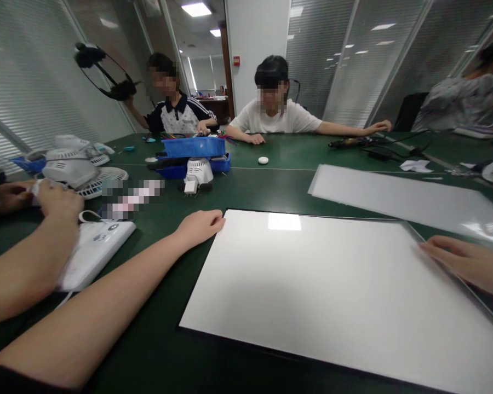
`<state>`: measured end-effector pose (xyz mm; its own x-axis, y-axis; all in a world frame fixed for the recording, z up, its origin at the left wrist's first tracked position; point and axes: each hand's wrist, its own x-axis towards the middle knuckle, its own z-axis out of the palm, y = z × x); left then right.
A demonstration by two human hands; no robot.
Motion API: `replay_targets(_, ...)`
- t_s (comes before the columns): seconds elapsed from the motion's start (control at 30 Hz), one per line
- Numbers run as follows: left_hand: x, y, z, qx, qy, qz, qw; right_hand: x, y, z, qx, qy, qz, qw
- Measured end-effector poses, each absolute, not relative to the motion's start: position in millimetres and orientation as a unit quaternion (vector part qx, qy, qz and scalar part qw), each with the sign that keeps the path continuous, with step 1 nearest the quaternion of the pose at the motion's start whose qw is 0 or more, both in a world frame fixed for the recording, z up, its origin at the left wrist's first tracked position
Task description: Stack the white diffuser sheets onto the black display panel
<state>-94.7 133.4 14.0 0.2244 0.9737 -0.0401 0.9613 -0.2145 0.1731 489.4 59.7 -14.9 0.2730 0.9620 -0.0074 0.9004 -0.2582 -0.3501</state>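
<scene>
A large white panel with thin dark edges lies on the green table in front of me, and a ceiling light reflects near its far edge. At its far left corner rests my left hand, fingers curled in and fingertips on the edge. My right hand is at the panel's right edge, its fingers together around the rim; the fingertips are slightly blurred.
Translucent sheets lie behind the panel at right. Blue trays, a white round object and white fan parts stand farther off. Another person's hands work at left beside a white box. People sit across the table.
</scene>
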Motion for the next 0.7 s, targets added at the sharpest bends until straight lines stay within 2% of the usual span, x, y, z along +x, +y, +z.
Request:
replay_targets(0.1,-94.1,134.5,13.7,0.780,0.620,0.033,0.081,487.7,59.8,-11.7,-0.787,-0.595,0.149,0.072)
replay_targets(0.2,-92.7,135.7,13.3,0.782,0.618,0.023,0.078,478.0,55.8,-6.4,-0.782,-0.612,0.114,0.030)
replay_targets(0.37,-91.2,138.0,12.8,0.788,0.615,-0.012,0.034,459.7,48.9,8.2,-0.791,-0.596,0.118,0.068)
replay_targets(0.5,-91.3,140.7,9.9,0.827,0.559,0.060,-0.018,449.6,45.3,16.8,-0.775,-0.604,0.157,0.099)
replay_targets(0.6,-92.9,145.5,2.6,0.863,0.493,0.113,-0.009,448.3,45.2,17.6,-0.761,-0.627,0.131,0.098)
replay_targets(0.7,-96.2,152.2,-5.1,0.874,0.473,0.111,0.027,450.9,46.7,15.3,-0.763,-0.629,0.117,0.089)
